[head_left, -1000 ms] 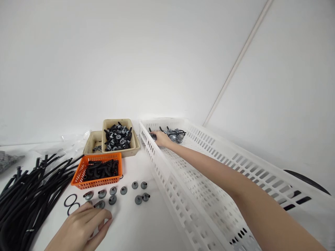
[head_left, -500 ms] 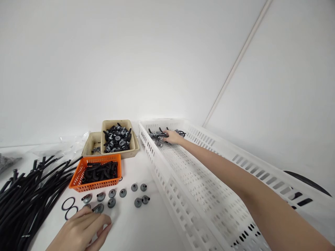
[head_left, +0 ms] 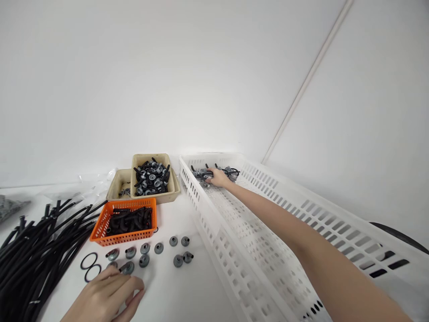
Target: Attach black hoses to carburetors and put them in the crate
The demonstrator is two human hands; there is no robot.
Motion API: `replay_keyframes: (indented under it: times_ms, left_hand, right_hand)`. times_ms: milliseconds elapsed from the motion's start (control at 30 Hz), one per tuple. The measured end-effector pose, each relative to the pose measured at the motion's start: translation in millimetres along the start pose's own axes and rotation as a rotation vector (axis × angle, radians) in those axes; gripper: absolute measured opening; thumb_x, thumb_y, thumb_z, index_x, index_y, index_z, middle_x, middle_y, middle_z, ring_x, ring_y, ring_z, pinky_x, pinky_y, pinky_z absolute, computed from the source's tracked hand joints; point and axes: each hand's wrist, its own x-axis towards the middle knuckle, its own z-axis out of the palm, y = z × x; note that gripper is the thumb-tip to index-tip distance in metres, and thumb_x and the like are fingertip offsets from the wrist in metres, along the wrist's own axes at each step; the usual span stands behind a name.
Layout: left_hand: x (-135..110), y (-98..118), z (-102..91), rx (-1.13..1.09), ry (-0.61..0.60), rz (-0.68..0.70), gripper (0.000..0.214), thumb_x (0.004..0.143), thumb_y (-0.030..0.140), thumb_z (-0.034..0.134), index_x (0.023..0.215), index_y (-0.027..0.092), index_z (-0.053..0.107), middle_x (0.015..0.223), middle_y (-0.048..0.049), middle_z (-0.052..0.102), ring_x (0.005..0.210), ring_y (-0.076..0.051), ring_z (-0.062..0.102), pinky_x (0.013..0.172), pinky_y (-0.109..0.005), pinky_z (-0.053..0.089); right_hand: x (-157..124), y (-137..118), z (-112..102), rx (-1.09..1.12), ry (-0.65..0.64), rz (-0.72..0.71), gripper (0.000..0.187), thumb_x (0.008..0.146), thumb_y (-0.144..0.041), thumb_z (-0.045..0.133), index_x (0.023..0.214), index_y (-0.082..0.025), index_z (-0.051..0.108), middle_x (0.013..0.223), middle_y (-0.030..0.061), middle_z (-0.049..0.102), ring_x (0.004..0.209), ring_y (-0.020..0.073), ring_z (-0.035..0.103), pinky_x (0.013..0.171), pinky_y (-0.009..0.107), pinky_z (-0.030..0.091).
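My right hand point(head_left: 218, 177) reaches into the far end of a long white perforated basket point(head_left: 214, 226). Its fingers close round a grey round fitting with a short black hose point(head_left: 208, 173), partly hidden, among similar pieces. At the lower left, my left hand point(head_left: 107, 290) rests with curled fingers close together, low over the white table. What lies under those fingers, if anything, is hidden. Just beyond its fingertips stands a grey fitting point(head_left: 128, 268). Several more grey fittings point(head_left: 144, 260) with short spouts stand in loose rows.
An orange basket point(head_left: 124, 238) holds short black hoses. Behind it, stacked beige trays point(head_left: 157, 199) hold grey-and-black pieces. Long black hoses point(head_left: 43, 250) lie at the left near clear plastic bags point(head_left: 100, 183). Two black rings point(head_left: 89, 260) lie by the left hand.
My right hand has shifted slightly left among the pieces at the basket's far end. The view has moved a little; my left hand stays in nearly the same place.
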Motion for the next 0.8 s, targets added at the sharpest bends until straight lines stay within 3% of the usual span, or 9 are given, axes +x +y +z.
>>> replay_keyframes:
  times_ms: [167,500,700,800]
  left_hand:
    - [-1.6,0.0,-1.1,-0.039,-0.014,-0.028,0.023,0.095,0.018,0.039,0.079,0.024,0.055,0.053,0.0067,0.057,0.042,-0.010,0.056,0.050,-0.021,0.046]
    - [3.2,0.3,-3.6,-0.004,-0.006,-0.006,0.028,0.099,0.021,0.032,0.078,0.023,0.050,0.051,0.0077,0.057,0.040,-0.009,0.056,0.047,-0.022,0.045]
    - [3.7,0.0,-2.8,0.009,0.037,0.019,0.028,0.100,0.020,0.031,0.079,0.023,0.050,0.051,0.0083,0.058,0.040,-0.009,0.056,0.046,-0.022,0.044]
    - [3.6,-0.1,-1.5,-0.004,0.060,0.032,0.027,0.099,0.019,0.032,0.079,0.023,0.050,0.051,0.0088,0.059,0.039,-0.008,0.056,0.046,-0.021,0.044]
  right_hand:
    - [4.1,3.3,3.2,-0.002,0.024,-0.006,0.063,0.076,-0.028,0.073,0.134,-0.014,0.054,0.133,0.0128,0.060,0.122,0.0283,0.057,0.100,0.033,0.045]
    - [1.1,8.0,-2.1,0.016,-0.021,-0.060,0.065,0.076,-0.032,0.073,0.135,-0.015,0.052,0.138,0.0128,0.056,0.124,0.0291,0.056,0.101,0.034,0.045]
    - [-2.2,11.2,-17.1,0.018,-0.019,-0.081,0.063,0.076,-0.035,0.073,0.133,-0.017,0.054,0.134,0.0104,0.060,0.118,0.0269,0.060,0.096,0.030,0.047]
    - [-2.6,20.1,-27.5,0.001,0.038,-0.038,0.052,0.081,-0.034,0.066,0.130,-0.019,0.056,0.129,0.0083,0.064,0.115,0.0245,0.061,0.093,0.028,0.047]
